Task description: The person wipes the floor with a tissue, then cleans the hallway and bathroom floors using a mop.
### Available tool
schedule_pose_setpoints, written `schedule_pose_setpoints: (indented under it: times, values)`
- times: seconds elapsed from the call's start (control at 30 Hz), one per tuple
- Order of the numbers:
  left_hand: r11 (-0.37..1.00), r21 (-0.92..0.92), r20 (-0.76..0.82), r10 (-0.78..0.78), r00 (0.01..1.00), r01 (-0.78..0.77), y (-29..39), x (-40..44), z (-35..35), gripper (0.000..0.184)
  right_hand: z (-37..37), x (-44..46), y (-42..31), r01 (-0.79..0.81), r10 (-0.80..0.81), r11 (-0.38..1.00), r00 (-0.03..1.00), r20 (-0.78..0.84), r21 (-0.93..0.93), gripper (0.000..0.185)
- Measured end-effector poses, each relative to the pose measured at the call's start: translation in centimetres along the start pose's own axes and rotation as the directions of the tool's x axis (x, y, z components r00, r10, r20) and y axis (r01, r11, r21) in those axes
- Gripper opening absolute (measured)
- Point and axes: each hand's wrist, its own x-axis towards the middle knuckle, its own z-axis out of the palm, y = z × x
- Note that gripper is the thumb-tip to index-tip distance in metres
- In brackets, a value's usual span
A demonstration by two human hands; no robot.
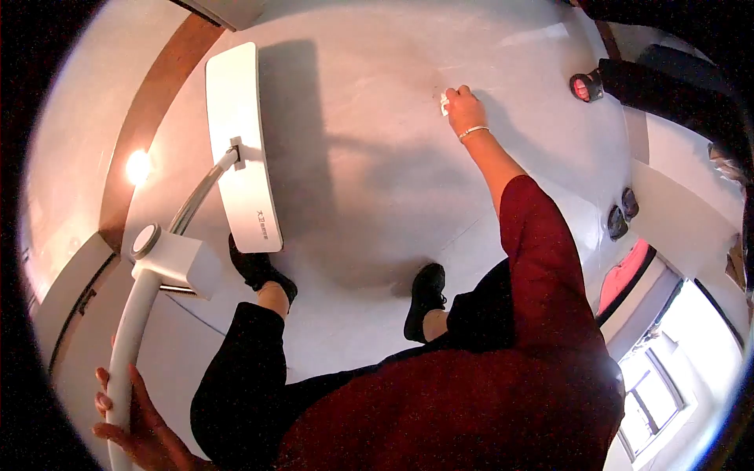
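My left hand is wrapped round the white handle of a flat mop at the lower left. The mop has a boxy white joint and a metal rod leading to its wide white head, which casts a shadow on the floor. Reaching far forward, my right hand is closed on a small crumpled white tissue at floor level. A few dark specks lie near the tissue. The palm side of that hand is hidden.
My black shoes stand apart on the pale floor. Another person's sandalled foot is at the upper right. A pair of dark shoes lies at the right. A brown skirting strip edges the left wall.
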Motion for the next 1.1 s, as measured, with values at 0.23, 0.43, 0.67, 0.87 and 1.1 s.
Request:
schedule_pose_setpoints:
  times: [0.23, 0.43, 0.67, 0.87, 1.1]
  values:
    - [0.998, -0.069, 0.011, -0.007, 1.0, 0.008, 0.4, 0.4, -2.0, 0.018, 1.3, 2.2, 0.2, -0.262, 0.294, 0.916, 0.954, -0.065, 0.305, 0.018]
    - [0.999, 0.041, -0.022, 0.017, 1.0, -0.017, -0.1, 0.6, -0.7, 0.018, 1.2, 0.6, 10.7, -0.51, 0.71, 0.345, 0.691, 0.136, 0.788, 0.023]
    - [1.0, 0.013, -0.052, 0.014, 0.999, -0.014, 0.0, 0.6, -0.2, 0.016, 4.0, 1.3, 12.3, -0.664, 0.734, 0.625, 0.679, -0.018, 0.41, 0.012]
    - [1.0, -0.006, -0.065, 0.002, 0.998, -0.003, 0.2, 0.6, 0.0, 0.016, 3.2, 5.7, 2.3, -0.316, 0.41, 0.898, 0.853, -0.321, 0.308, 0.009]
    - [0.996, 0.079, -0.101, 0.059, 0.993, -0.051, -0.6, -0.3, 2.1, 0.024, 6.0, 0.1, -11.2, 0.102, 0.07, 0.866, 0.944, -0.322, 0.489, 0.01]
